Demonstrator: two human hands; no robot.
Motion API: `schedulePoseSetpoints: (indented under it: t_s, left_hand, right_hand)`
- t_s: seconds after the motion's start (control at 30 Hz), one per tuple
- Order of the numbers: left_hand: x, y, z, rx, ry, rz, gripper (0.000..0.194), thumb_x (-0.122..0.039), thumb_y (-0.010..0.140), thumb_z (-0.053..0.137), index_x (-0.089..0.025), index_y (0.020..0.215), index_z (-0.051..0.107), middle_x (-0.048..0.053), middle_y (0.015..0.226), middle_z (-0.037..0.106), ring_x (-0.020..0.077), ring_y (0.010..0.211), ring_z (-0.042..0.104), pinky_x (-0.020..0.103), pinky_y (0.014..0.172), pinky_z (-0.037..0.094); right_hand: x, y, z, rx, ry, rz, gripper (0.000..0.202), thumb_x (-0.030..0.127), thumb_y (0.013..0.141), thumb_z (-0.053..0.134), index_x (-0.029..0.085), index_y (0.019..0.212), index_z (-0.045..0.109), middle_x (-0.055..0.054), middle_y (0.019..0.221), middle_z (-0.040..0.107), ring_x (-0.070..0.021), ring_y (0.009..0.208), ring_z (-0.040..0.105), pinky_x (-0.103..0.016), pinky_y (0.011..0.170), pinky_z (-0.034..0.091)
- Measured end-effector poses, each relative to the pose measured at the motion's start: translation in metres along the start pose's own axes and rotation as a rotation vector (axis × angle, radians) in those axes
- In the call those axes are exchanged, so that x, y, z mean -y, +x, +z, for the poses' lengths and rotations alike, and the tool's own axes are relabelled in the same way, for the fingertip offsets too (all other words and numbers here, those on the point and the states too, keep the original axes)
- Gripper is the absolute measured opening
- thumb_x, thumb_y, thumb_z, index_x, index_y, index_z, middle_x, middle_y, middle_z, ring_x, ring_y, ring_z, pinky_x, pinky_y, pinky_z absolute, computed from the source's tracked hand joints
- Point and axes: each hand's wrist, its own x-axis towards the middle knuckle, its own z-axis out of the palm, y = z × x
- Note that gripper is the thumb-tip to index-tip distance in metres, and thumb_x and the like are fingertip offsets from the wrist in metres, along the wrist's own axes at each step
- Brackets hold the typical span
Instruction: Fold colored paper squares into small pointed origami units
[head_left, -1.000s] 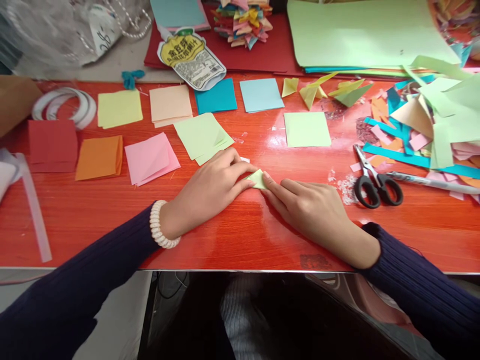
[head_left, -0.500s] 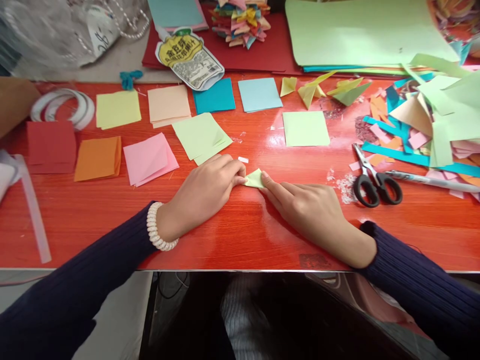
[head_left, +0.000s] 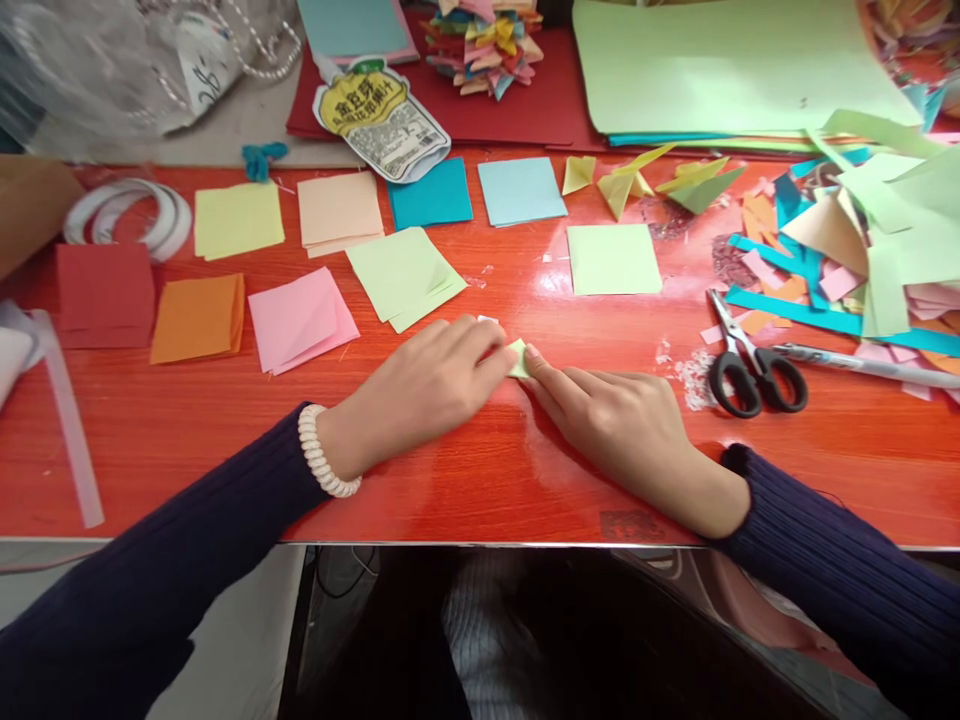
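A small folded piece of light green paper (head_left: 519, 358) lies on the red table between my two hands, mostly covered by fingers. My left hand (head_left: 431, 378), closed, presses its fingertips and thumb on the paper's left part. From the other side my right hand (head_left: 619, 415) pins the right edge with its thumb and forefinger, fingers together. Just beyond my left fingers rests a stack of light green squares (head_left: 405, 275). A separate light green square (head_left: 613, 260) lies farther up to the right.
Black-handled scissors (head_left: 742, 375) and a pen (head_left: 862, 363) lie to the right, beside a heap of paper scraps (head_left: 892, 240). Pink squares (head_left: 300, 318), orange squares (head_left: 196, 318) and tape rolls (head_left: 161, 220) are on the left. Folded yellow-green pieces (head_left: 626, 180) sit behind.
My left hand has shifted slightly right and its fingers now cover more of the folded paper. My right hand stays nearly in place.
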Motion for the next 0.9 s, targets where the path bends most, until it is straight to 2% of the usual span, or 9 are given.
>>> schedulePoseSetpoints:
  t_s: [0.07,0.13,0.33,0.47,0.6,0.77,0.9]
  left_hand:
    - [0.002,0.0,-0.002,-0.008,0.075,0.168,0.025,-0.011,0.093,0.033,-0.009,0.108,0.053,0.012,0.107,0.06,0.0219,0.102,0.055,0.034,0.08,0.048]
    - [0.004,0.0,-0.003,-0.036,0.104,0.235,0.026,-0.01,0.093,0.034,-0.008,0.108,0.055,0.012,0.105,0.063,0.0218,0.102,0.056,0.034,0.079,0.049]
    - [0.006,-0.001,-0.005,-0.066,0.105,0.226,0.026,-0.012,0.092,0.039,-0.006,0.107,0.059,0.01,0.102,0.066,0.0226,0.099,0.059,0.033,0.077,0.053]
    - [0.006,-0.005,-0.008,-0.078,0.084,0.214,0.029,-0.009,0.091,0.037,-0.006,0.109,0.059,0.009,0.105,0.066,0.0231,0.104,0.058,0.035,0.083,0.052]
    - [0.003,-0.01,-0.01,-0.043,0.1,0.203,0.032,-0.006,0.09,0.035,-0.004,0.113,0.056,0.012,0.113,0.063,0.0234,0.108,0.056,0.035,0.089,0.051]
    - [-0.002,-0.005,-0.008,-0.023,0.102,0.163,0.032,-0.007,0.09,0.032,-0.003,0.109,0.058,0.014,0.11,0.063,0.0246,0.105,0.057,0.037,0.086,0.051]
    - [-0.003,0.001,-0.005,-0.004,0.091,0.149,0.031,-0.01,0.091,0.036,-0.005,0.116,0.054,0.012,0.109,0.062,0.0237,0.103,0.057,0.038,0.09,0.049]
  right_hand:
    - [-0.001,0.001,0.0,-0.011,0.005,-0.012,0.029,0.024,0.088,0.05,0.013,0.111,0.064,0.004,0.046,0.052,-0.0091,0.038,0.044,-0.027,0.041,0.021]
    - [-0.003,0.001,-0.001,-0.027,0.02,-0.018,0.03,0.026,0.089,0.049,0.013,0.111,0.064,0.004,0.047,0.053,-0.0087,0.038,0.044,-0.026,0.042,0.023]
    - [-0.008,-0.001,-0.006,-0.079,0.122,-0.102,0.027,0.028,0.088,0.051,0.013,0.103,0.067,0.005,0.047,0.054,-0.0076,0.039,0.043,-0.026,0.043,0.026]
    - [-0.012,-0.002,-0.006,-0.084,0.095,-0.183,0.026,0.024,0.086,0.053,0.01,0.104,0.066,0.005,0.045,0.051,-0.0084,0.039,0.044,-0.028,0.041,0.023]
    - [-0.017,-0.005,-0.009,-0.095,0.098,-0.26,0.024,0.021,0.085,0.055,0.008,0.101,0.067,0.006,0.042,0.049,-0.0086,0.038,0.043,-0.028,0.041,0.024]
    - [-0.019,-0.005,-0.013,-0.103,0.164,-0.234,0.017,0.018,0.082,0.057,0.009,0.09,0.07,0.005,0.042,0.049,-0.0089,0.037,0.043,-0.029,0.04,0.025]
    - [-0.018,-0.002,-0.011,-0.069,0.228,-0.197,0.018,0.018,0.083,0.054,0.009,0.088,0.07,0.003,0.045,0.054,-0.0096,0.039,0.047,-0.029,0.041,0.027]
